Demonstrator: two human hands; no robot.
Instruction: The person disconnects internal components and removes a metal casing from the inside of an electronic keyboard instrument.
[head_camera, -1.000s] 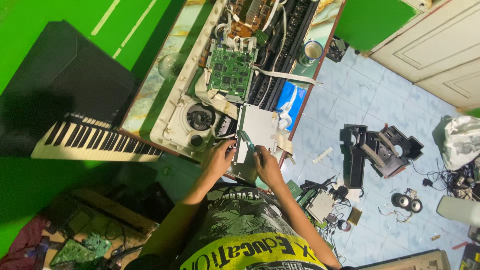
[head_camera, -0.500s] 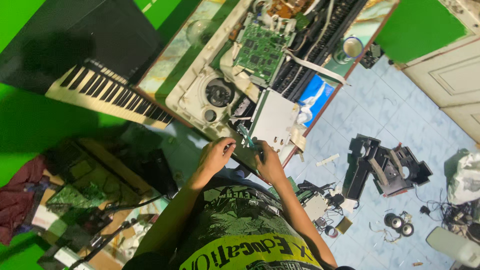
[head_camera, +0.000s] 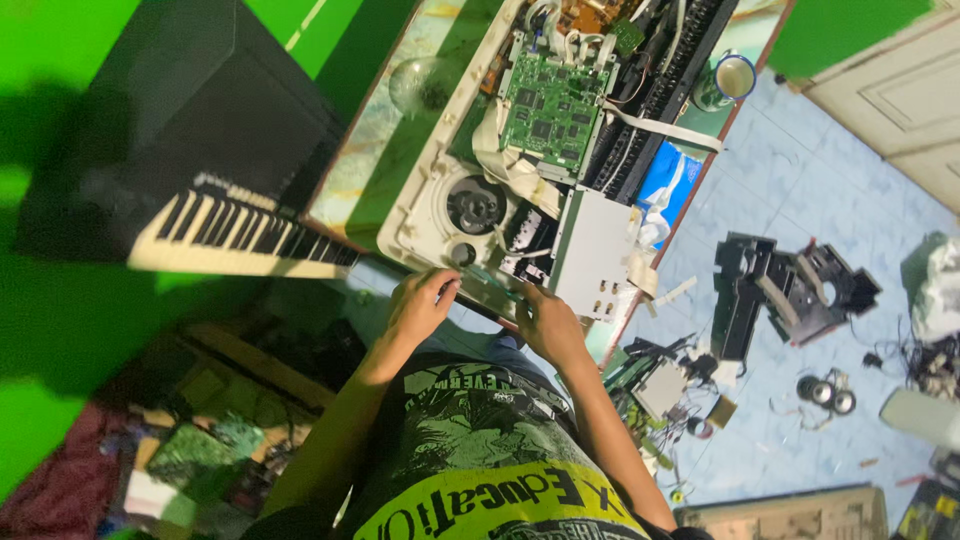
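Down at the near end of the opened cream keyboard casing (head_camera: 430, 215), both hands meet on a slim greenish tool (head_camera: 492, 283) lying crosswise between them. Left hand (head_camera: 418, 305) curls loosely at its one end; right hand (head_camera: 545, 322) pinches the other, beside the grey metal plate (head_camera: 592, 250). Beyond the casing lies a green circuit board (head_camera: 550, 108); the blue tiled floor (head_camera: 800, 420) to its right is littered with parts.

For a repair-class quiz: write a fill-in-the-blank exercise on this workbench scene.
1. The green circuit board sits inside an opened cream ____.
2. Both hands, left hand and right hand, are at the casing's ____ edge.
3. The black-and-white keyboard lies on the person's ____ side.
4. The mug stands near a ____ packet.

Missing words: casing; near; left; blue
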